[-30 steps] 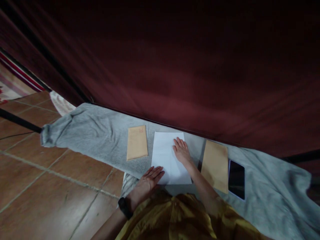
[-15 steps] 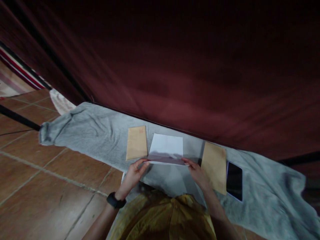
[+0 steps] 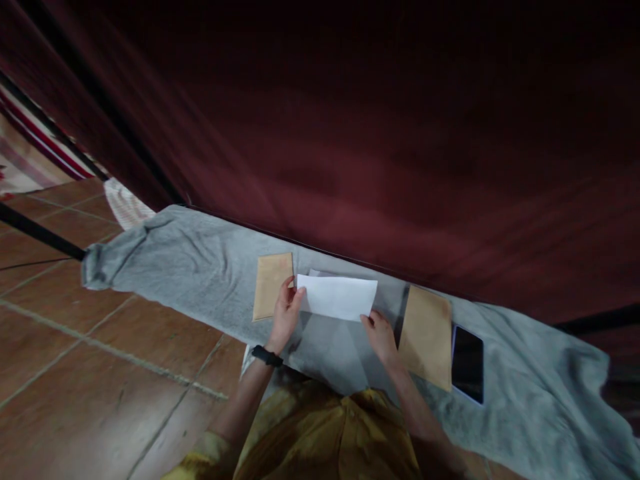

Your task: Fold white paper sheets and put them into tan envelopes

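Observation:
A white sheet of paper [image 3: 337, 297] lies folded over on a grey cloth [image 3: 200, 273], its near part turned up toward the far edge. My left hand [image 3: 287, 312] pinches the sheet's left edge, and a black watch sits on that wrist. My right hand [image 3: 380, 337] pinches the lower right corner of the fold. A small brown envelope [image 3: 270, 283] lies just left of the paper, partly under my left fingers. A larger brown envelope [image 3: 425, 333] lies to the right.
A dark phone [image 3: 467, 363] rests on the cloth right of the larger envelope. A dark red curtain [image 3: 375, 133] hangs close behind the cloth. Brown floor tiles [image 3: 75, 373] spread to the left. My yellow garment [image 3: 330, 440] fills the bottom.
The sheet lay flat under my open hands. Both hands then took its near edge and carried it up and away, so the paper is now folded over.

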`<state>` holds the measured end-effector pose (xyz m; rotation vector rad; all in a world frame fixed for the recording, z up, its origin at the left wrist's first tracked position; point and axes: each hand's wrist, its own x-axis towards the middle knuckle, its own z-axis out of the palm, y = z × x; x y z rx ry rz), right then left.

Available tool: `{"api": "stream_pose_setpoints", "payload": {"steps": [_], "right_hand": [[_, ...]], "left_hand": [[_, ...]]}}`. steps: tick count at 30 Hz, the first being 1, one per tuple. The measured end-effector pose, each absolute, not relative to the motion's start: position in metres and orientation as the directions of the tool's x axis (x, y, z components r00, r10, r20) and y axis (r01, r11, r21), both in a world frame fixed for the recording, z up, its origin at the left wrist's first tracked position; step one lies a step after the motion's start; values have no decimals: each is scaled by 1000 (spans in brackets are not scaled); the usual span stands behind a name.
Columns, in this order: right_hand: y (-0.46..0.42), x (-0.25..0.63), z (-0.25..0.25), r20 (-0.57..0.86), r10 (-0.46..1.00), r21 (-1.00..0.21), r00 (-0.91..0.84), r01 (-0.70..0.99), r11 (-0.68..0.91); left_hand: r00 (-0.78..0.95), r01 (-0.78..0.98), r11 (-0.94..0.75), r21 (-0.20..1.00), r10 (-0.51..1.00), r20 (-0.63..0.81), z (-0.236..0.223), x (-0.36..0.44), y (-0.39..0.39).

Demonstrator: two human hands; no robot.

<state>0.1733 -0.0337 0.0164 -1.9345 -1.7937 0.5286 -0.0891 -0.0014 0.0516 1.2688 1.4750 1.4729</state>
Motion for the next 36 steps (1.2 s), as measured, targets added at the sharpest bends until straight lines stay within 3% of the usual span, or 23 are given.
{"api": "stream_pose_setpoints", "payload": {"steps": [7, 14, 20, 23, 27, 32, 36], "right_hand": [[-38, 172, 11, -18, 992, -549, 123, 828, -112], [-45, 171, 14, -37, 979, -531, 199, 827, -187], [-53, 170, 12, -56, 978, -403, 203, 891, -208], [-56, 172, 9, -7, 984, -353, 178, 920, -169], [-51, 166, 12, 162, 981, -345, 107, 937, -45], [-17, 126, 19, 253, 966, -520, -55, 834, 184], [10, 99, 17, 159, 975, -459, -153, 863, 210]], "left_hand": [[-166, 370, -81, 925, 975, 151, 24, -91, -9], [-102, 613, -113, 782, 970, 219, 18, -77, -6], [-4, 803, -107, 586, 983, 185, 19, -65, -18], [24, 892, -101, 441, 984, 176, 18, -63, -24], [112, 940, -183, 289, 963, 246, 18, -50, -25], [233, 908, -293, 299, 947, 221, 12, -19, -13], [241, 923, -266, 277, 963, 121, 5, -12, -2]]}}
